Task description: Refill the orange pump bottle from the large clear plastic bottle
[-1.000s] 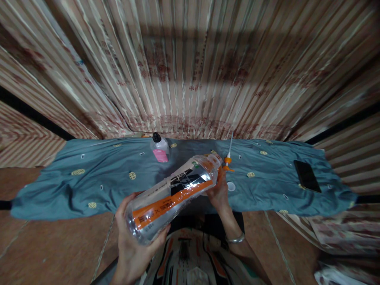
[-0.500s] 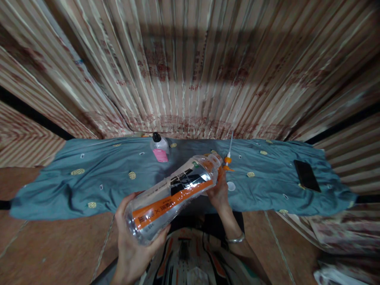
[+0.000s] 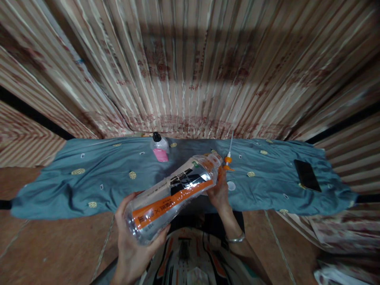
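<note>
A large clear plastic bottle (image 3: 175, 198) with a silver, black and orange label lies slanted in the air, its uncapped neck pointing up and right. My left hand (image 3: 133, 233) is closed round its base. By the neck, my right hand (image 3: 219, 194) has its fingers wrapped round an orange container (image 3: 220, 171), mostly hidden behind the bottle; whether the two mouths touch I cannot tell. Just beyond that hand lies an orange pump head (image 3: 228, 160) with a long pale tube. A white round disc (image 3: 231, 186) is beside my right wrist.
On the blue-green cloth (image 3: 107, 166) covering the table stands a small clear bottle (image 3: 160, 150) with a pink label and black cap. A black phone (image 3: 307, 175) lies at the right. Striped curtains (image 3: 190, 71) hang behind and at both sides.
</note>
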`<state>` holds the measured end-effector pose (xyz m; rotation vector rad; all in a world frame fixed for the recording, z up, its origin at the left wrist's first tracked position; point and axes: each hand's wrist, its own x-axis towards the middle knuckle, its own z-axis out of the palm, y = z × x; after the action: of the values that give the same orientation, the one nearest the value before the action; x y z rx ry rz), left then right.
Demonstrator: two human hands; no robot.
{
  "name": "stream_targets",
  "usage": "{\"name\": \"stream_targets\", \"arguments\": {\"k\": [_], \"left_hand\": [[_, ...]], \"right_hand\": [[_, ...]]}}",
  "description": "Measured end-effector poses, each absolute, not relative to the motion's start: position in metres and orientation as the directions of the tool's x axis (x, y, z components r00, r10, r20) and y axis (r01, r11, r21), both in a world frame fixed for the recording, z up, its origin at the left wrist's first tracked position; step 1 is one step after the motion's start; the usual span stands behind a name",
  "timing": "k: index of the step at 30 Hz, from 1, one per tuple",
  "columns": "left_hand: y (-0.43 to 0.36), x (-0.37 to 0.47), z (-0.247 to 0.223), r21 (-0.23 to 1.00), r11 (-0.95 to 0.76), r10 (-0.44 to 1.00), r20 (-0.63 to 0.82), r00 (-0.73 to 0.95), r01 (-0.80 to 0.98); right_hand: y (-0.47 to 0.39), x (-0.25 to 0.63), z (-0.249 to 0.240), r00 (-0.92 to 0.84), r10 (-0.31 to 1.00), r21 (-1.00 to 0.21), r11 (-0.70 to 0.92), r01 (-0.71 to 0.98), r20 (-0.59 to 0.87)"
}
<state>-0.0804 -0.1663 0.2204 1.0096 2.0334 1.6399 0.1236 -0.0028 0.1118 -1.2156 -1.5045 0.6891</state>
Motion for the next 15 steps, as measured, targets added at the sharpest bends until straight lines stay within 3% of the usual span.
{"name": "stream_targets", "arguments": {"k": [15], "left_hand": [[-0.1674,-0.0809,0.223,0.945,0.063,0.728,0.177,-0.663,0.321]], "right_hand": [[-0.0022,0.1223,0.1142,0.05,0.931,-0.898,0.333,0.288,0.361]]}}
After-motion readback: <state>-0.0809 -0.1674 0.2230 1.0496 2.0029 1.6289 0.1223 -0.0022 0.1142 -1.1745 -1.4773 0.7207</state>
